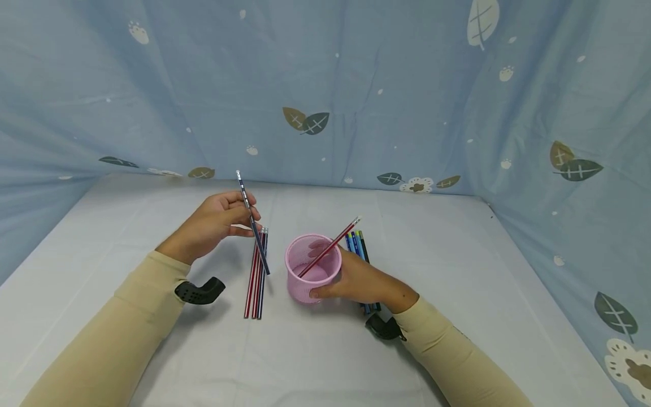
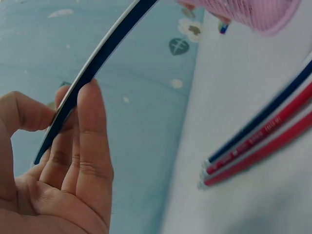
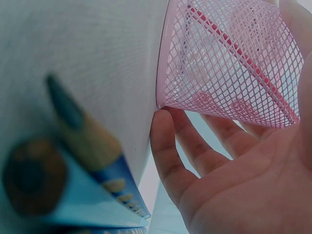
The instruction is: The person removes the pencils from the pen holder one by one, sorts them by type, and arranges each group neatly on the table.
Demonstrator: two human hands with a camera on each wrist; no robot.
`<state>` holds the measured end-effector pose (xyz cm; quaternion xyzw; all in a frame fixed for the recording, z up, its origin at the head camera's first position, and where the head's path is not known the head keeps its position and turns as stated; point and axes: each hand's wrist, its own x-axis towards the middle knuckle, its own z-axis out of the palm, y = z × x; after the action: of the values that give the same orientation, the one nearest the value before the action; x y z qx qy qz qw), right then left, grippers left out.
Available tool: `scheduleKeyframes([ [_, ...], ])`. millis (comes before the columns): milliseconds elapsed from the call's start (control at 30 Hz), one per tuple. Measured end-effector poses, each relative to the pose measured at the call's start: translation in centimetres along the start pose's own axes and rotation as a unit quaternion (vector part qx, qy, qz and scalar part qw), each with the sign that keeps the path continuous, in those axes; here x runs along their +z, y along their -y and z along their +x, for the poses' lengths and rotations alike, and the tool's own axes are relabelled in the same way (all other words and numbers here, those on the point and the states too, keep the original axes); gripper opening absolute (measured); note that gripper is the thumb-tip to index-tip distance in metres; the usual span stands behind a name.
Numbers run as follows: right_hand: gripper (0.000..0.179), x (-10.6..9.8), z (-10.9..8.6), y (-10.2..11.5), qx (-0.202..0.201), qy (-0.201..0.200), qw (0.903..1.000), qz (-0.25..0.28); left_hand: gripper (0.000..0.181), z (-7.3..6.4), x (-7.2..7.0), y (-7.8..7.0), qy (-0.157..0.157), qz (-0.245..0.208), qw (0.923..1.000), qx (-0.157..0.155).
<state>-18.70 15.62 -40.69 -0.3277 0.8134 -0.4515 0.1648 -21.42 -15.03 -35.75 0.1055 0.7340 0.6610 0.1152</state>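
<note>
My left hand (image 1: 221,219) pinches a dark blue pencil (image 1: 252,224) between thumb and fingers, its silver end up and its lower end slanting toward the cup. Below it on the table lie several pencils (image 1: 254,282), red and dark blue, side by side; the left wrist view shows two red pencils (image 2: 263,151) and a dark blue one (image 2: 263,114). My right hand (image 1: 358,278) curls round the pink mesh pencil cup (image 1: 300,288), which stands upright. One red pencil (image 1: 328,252) leans inside the cup, visible through the mesh in the right wrist view.
Several blue, green and dark coloured pencils (image 1: 356,243) lie right of the cup, partly under my right forearm; a blue one (image 3: 119,175) shows its sharpened tip close up. A white cloth covers the table (image 1: 203,356). Behind hangs a blue leaf-print curtain (image 1: 254,73).
</note>
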Motion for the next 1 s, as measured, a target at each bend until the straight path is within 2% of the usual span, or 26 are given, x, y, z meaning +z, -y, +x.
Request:
scheduleKeyframes([
  [300, 0.086, 0.1, -0.1, -0.1, -0.005, 0.000, 1.0000, -0.002, 0.029, 0.3, -0.8, 1.4, 0.033, 0.040, 0.9979, -0.040],
  [533, 0.085, 0.0, -0.1, -0.1, -0.011, -0.002, 0.9999, -0.004, 0.037, 0.3, -1.4, 1.9, 0.058, 0.070, 0.9934, -0.070],
  [767, 0.085, 0.0, -0.1, -0.1, -0.007, 0.001, 1.0000, -0.005, 0.040, 0.2, -2.0, 2.3, 0.075, 0.079, 0.9884, -0.106],
  [1000, 0.085, 0.0, -0.1, 0.0, -0.008, -0.002, 0.9999, -0.008, 0.040, 0.2, -2.4, 2.6, 0.091, 0.096, 0.9836, -0.122],
])
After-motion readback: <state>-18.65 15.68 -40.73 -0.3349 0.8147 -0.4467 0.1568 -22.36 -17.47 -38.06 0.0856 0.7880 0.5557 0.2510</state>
